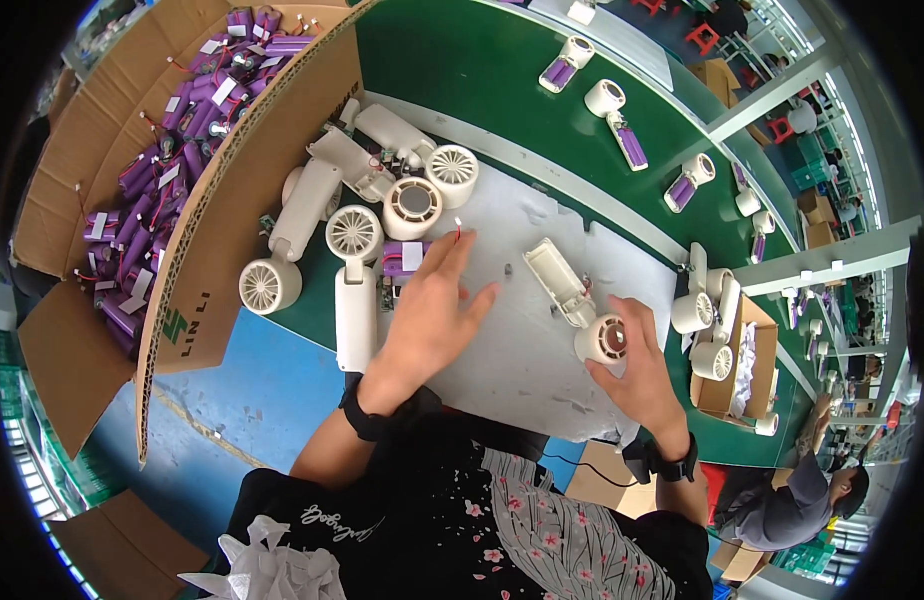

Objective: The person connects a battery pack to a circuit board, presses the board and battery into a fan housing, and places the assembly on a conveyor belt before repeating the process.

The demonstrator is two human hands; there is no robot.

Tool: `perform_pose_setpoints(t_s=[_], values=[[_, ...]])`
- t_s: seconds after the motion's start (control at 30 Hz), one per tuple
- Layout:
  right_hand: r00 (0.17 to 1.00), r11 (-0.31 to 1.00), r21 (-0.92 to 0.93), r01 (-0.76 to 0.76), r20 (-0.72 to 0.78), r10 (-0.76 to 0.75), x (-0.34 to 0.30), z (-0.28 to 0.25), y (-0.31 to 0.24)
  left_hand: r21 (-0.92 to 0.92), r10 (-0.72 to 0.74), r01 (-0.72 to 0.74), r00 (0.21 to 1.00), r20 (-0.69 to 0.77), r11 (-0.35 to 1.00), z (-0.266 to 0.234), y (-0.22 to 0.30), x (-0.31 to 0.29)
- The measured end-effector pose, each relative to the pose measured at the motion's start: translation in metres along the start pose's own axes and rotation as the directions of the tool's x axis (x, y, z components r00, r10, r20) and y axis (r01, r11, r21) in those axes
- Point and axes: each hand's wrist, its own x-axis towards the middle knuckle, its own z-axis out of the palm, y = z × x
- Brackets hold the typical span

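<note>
My right hand [637, 375] grips the round head of a white handheld fan [587, 325] at the right of the grey work mat [502, 345]. The fan's handle shell is open and hollow, pointing up and left. My left hand [432, 315] reaches over the mat's left part, fingers stretched and thumb apart. Beside its fingers lies a purple battery pack [402, 258] with a white label, partly hidden by the hand. A small white connector on a red wire shows at the fingertips; I cannot tell whether they touch it.
White fan bodies [354, 235] are piled left of the mat. A large cardboard box [252, 190] of purple battery packs stands further left. Beyond, a green conveyor belt [462, 60] carries several fans. At right sit more fans and a small carton [762, 365]; a co-worker [797, 505] sits beyond.
</note>
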Motion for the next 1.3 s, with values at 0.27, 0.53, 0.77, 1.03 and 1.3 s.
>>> perform_pose_setpoints(t_s=[0.27,0.53,0.77,1.03,1.3], values=[[0.958,0.999,-0.054,-0.001,0.286,0.017,0.031,-0.039,-0.001,-0.374,-0.006,-0.021,0.998,-0.07,0.927,-0.016,0.019,-0.004],[0.848,0.831,-0.178,0.527,0.174,-0.5,0.055,0.014,0.017,-0.354,0.311,-0.292,0.95,-0.003,0.888,-0.008,0.044,0.001],[0.96,0.893,0.372,0.253,-0.211,-0.184,0.019,0.002,-0.026,-0.492,0.595,-0.455,0.785,0.172,0.742,0.014,0.076,0.005],[0.998,0.956,0.288,-0.051,-0.017,0.059,-0.01,0.005,0.024,-0.329,0.434,-0.361,0.882,0.182,0.873,0.044,0.041,-0.004],[0.972,0.975,0.219,0.031,-0.235,0.022,-0.008,0.05,0.013,-0.172,0.359,-0.315,0.817,0.452,0.933,0.048,0.001,-0.004]])
